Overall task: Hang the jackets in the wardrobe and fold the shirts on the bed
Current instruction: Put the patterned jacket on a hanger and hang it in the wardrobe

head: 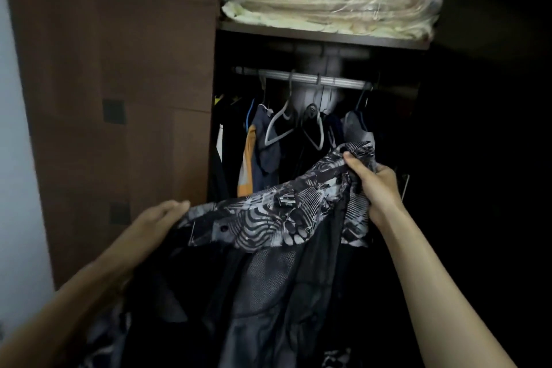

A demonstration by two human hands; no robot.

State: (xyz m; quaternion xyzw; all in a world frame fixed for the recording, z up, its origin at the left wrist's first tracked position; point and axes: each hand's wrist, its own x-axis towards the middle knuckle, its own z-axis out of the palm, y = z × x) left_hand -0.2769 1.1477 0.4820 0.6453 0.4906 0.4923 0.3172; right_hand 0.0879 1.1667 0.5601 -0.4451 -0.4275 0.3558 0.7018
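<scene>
I hold a black, grey and white patterned jacket [277, 218] with a black mesh lining in front of the open wardrobe [119, 98]. My left hand [158, 218] grips its collar edge at the lower left. My right hand [370, 185] is shut on the other shoulder, raised higher, just below the hanging rail [301, 78]. The jacket body droops down between my arms. Empty grey hangers [280, 125] hang on the rail above the jacket. The bed and shirts are out of sight.
Several garments [257, 152] hang at the left of the rail, one with an orange panel. A shelf above holds a plastic-wrapped beige bundle [328, 0]. The brown wardrobe door stands open on the left; the right side is dark.
</scene>
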